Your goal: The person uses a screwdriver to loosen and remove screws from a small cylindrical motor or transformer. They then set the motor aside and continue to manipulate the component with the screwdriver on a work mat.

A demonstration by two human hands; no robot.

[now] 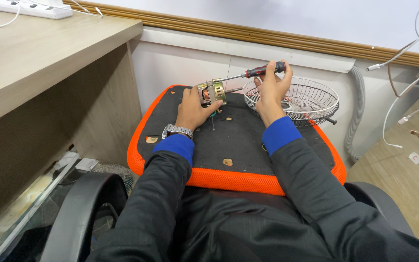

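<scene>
We gripped a small brass-coloured metal motor (213,91) with our left hand (193,109) while our right hand (271,90) held a red-and-black-handled screwdriver (253,73) against it on the orange-rimmed black cushion (238,140).

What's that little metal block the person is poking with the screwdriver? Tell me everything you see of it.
The small motor looks like brassy, silver metal with a reddish-copper winding showing inside. It lies on its side at the far edge of the black, orange-rimmed cushion. The left hand steadies it from below; the screwdriver, held by the right hand, meets its top.

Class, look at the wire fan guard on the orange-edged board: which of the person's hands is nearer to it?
Right. The right hand holds a screwdriver just beside the fan guard; the left hand is farther off, on the small motor.
</scene>
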